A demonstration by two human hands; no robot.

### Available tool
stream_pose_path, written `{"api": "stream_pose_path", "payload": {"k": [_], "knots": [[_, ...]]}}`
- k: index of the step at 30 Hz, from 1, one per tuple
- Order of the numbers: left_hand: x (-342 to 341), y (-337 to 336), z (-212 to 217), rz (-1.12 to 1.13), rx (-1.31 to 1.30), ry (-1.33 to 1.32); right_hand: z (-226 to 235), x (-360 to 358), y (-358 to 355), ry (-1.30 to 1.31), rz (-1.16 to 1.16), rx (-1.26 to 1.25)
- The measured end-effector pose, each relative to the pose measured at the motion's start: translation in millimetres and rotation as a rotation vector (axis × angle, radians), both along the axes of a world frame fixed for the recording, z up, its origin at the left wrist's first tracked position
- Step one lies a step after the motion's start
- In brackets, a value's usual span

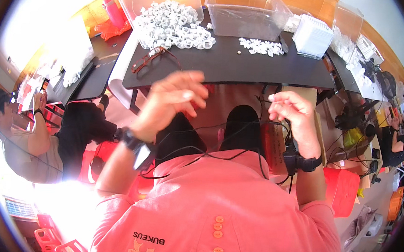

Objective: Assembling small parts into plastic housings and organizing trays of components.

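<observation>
Black table runs across the far side of the lap; everything of use stands on it. Clear bin at its back, upright, walls see-through. Left of the bin, a broad heap of white parts, many ring-shaped, packed over each other. Right of the bin, a stack of white trays, squared up fairly well.

Left hand: raised before the table's near edge, fingers spread a little and loosely bent, thumb apart; no grip on anything that I can see. Right hand: raised over the right knee, fingers half curled, gaps between them; nothing plainly held, though a pale spot at one fingertip may be only a nail. Cannot tell. Hands well apart from each other.

Glasses lie on the table's left front part, just past the left fingers, next to the heap. Black cable loops across the lap between the wrists. Small white pieces lie scattered in front of the bin, further off than the right hand.

On handling, my judgement: move the glasses aside first, lest a sleeve or knuckle sweep them. Leave slack in the cable and keep it under the forearms. Small pieces look best taken by thumb and fingertip, singly; ring parts lifted from the heap's top, not dragged out, since neighbours may snag or slide.
</observation>
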State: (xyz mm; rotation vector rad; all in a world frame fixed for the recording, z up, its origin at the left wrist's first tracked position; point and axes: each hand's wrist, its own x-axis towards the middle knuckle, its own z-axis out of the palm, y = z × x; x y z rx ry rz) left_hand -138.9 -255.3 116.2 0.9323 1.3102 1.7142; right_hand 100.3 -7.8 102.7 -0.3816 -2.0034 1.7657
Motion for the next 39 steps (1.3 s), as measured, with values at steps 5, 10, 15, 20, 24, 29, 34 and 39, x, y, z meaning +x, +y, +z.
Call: {"api": "stream_pose_path", "payload": {"k": [5, 10, 15, 20, 24, 29, 34, 39], "knots": [[-21.0, -1.0, -216.3, -0.046, -0.793, 0.187, 2.9, 23.3, 5.0, 0.105, -0.053, 0.057], [5.9, 30.3, -318.3, -0.543, -0.974, 0.551, 5.2, 20.8, -0.5, 0.116, -0.084, 0.098], [29.1, 68.4, -358.7, -0.811, -1.037, 0.492, -5.9, 5.0, 31.8, 0.040, -0.143, 0.046], [37.5, 73.1, -383.7, -0.879, -0.926, 0.333, -18.6, -24.6, 83.0, -0.020, -0.204, -0.071], [53.1, 79.8, -401.0, -0.887, -0.823, 0.272, -2.8, -65.9, 122.2, -0.274, -0.022, -0.314], [21.7, 109.0, -416.7, -0.932, -0.735, 0.135, 4.7, -79.0, 125.6, -0.313, -0.003, -0.377], [11.6, 121.0, -431.2, -0.951, -0.634, 0.093, -3.0, -73.8, 127.0, -0.255, 0.051, -0.327], [-5.8, 90.3, -455.1, -0.991, -0.593, -0.048, -8.2, -69.3, 124.1, -0.143, 0.057, -0.166]]}}
